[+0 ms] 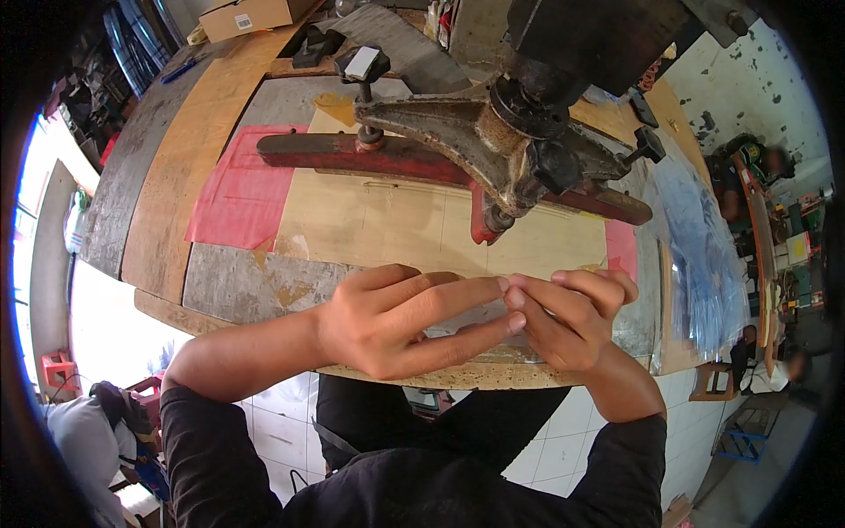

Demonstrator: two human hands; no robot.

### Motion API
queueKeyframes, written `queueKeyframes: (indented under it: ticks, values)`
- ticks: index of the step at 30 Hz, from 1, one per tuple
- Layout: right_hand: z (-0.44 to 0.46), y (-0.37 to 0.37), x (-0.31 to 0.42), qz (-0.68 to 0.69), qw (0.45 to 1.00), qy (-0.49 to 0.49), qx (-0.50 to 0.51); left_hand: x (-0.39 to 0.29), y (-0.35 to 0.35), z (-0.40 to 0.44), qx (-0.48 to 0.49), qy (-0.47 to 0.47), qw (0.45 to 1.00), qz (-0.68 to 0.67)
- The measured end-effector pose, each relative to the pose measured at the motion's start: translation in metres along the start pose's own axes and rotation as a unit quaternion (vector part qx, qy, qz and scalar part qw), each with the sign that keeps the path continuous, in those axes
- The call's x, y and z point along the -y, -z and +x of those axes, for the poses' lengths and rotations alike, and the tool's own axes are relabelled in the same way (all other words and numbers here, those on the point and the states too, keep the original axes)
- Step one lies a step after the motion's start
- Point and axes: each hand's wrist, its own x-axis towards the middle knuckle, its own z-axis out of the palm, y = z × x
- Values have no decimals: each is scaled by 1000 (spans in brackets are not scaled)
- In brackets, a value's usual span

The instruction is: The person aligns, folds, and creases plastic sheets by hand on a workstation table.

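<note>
Left hand point(405, 321): held palm inward above the near edge of the tabletop, with the forefinger and another digit reached toward the right hand, their tips set apart.
Right hand point(572, 317): raised opposite, its fingers bent, with fingertips brought up against or very near those of the left hand.
Grip: it cannot be told whether anything small is grasped between the fingertips, or how firmly they are pressed.
Yellow sheet point(387, 224): laid flat on the tabletop just beyond the hands, crossed by the red bar; whether it is touched by the bar cannot be told.
Red sheet point(233, 198): placed at the left end of the yellow sheet; a smaller red patch point(621, 246) is seen at the right end.
Red bar point(396, 163): extended crosswise beneath the metal bracket point(440, 119), by which black knobs are carried.
Tabletop point(220, 282): grey and wood-toned surfaces are shown, stained brown in places.
Clear plastic point(704, 255): heaped at the right side.
Cardboard box point(251, 16): set at the far left.
Background: a person point(775, 370) is partly seen at the right, well apart from the hands.
</note>
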Motion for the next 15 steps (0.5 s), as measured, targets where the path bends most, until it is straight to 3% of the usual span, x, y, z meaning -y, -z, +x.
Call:
queueKeyframes:
  ticks: [15]
  values:
    - [-5, -1, -2, 2, 1000, 3, 1, 0, -1, -1, -4, -7, 1000, 0]
